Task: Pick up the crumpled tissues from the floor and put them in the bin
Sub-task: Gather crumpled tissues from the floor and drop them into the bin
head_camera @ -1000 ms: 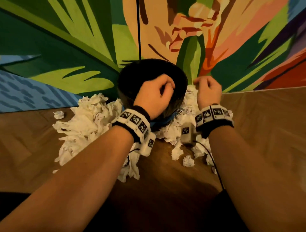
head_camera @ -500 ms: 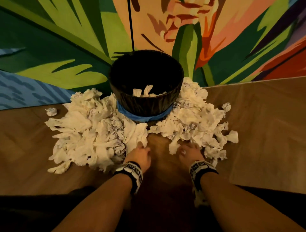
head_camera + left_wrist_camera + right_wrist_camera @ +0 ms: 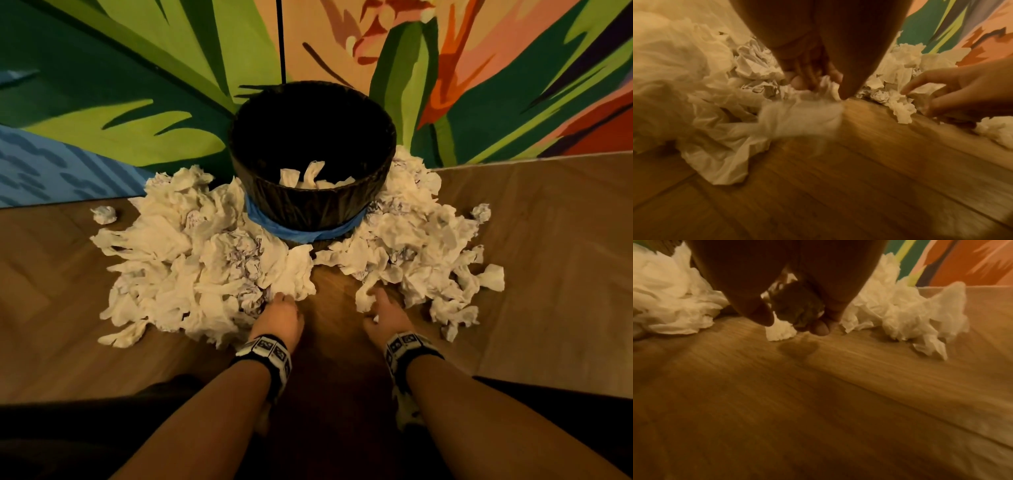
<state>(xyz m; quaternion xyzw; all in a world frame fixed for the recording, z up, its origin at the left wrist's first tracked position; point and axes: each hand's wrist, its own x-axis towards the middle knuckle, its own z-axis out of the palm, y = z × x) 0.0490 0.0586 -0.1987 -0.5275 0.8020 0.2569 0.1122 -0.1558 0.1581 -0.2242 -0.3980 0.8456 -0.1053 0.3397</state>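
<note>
Both hands low at tissue heaps — bin between them.

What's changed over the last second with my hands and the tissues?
A second ago both hands were curled up over the bin. Now they are down on the floor: the left hand grips a tissue at the edge of the left pile, and the right hand curls round one at the right pile. The bin, piles and tissues already in it look unchanged.
</note>
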